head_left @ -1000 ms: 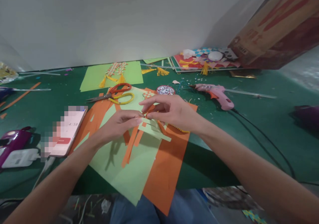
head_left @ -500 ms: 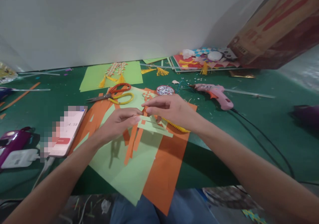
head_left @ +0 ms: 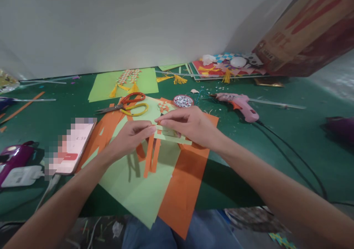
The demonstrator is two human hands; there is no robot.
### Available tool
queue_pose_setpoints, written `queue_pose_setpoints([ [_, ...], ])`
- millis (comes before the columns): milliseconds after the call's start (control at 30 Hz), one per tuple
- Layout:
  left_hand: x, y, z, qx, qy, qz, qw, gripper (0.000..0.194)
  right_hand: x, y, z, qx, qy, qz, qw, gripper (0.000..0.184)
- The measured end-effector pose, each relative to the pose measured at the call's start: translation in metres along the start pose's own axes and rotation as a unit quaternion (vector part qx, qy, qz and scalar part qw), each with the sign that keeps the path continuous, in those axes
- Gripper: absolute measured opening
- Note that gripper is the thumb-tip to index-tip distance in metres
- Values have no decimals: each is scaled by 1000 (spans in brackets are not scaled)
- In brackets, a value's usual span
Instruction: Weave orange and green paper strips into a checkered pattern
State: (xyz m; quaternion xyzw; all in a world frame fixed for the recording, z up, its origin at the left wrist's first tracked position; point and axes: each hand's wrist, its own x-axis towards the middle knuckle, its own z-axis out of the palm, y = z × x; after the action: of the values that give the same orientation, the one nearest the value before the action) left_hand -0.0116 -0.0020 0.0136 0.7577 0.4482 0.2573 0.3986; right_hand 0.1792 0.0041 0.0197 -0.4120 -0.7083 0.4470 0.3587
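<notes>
Step in hand, by judgement: interlacing narrow orange strips [head_left: 148,156] with pale green strips [head_left: 179,141] into a small paper weave [head_left: 165,137]. Held raised over the green sheet [head_left: 138,197], near the middle of the desk [head_left: 276,142], and casting a shadow on that sheet. Hanging below: two long orange ends, close together. Reaching out to the right under the right hand [head_left: 190,125]: the green ends.

State of hands: left hand [head_left: 134,136] pinched narrow, thumb against forefinger, on the left edge of the weave. Right hand likewise narrow, tips of thumb and forefinger on a short bit of orange at the upper edge. Lower fingers partly hidden behind the work; exact over-under order too small to tell.

Probably called for next: tucking the short orange bit past the adjoining green strip, then drawing snug. To watch: keeping the left pinch firm, so as not to loosen the crossings or crease the paper.

Compared with half a second ago: orange ends swung rightward, now closer to vertical; longest green end slightly higher; less orange showing at the right fingertips. Yellow scalloped edge beneath the right palm now out of sight. Scissors [head_left: 121,107] unmoved. On the phone [head_left: 80,145]: 4:59, up from 4:58.
</notes>
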Motion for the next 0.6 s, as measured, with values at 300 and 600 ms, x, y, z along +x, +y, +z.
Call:
queue_pose_setpoints([
  [300, 0, -2, 2, 13, 11, 23, 1000, 36, -1, 3, 3, -4, 10, -4, 1000, 29],
  [600, 0, -4, 4, 41, 44, 55, 997, 34, -1, 0, 0, 3, -14, -35, 999, 23],
])
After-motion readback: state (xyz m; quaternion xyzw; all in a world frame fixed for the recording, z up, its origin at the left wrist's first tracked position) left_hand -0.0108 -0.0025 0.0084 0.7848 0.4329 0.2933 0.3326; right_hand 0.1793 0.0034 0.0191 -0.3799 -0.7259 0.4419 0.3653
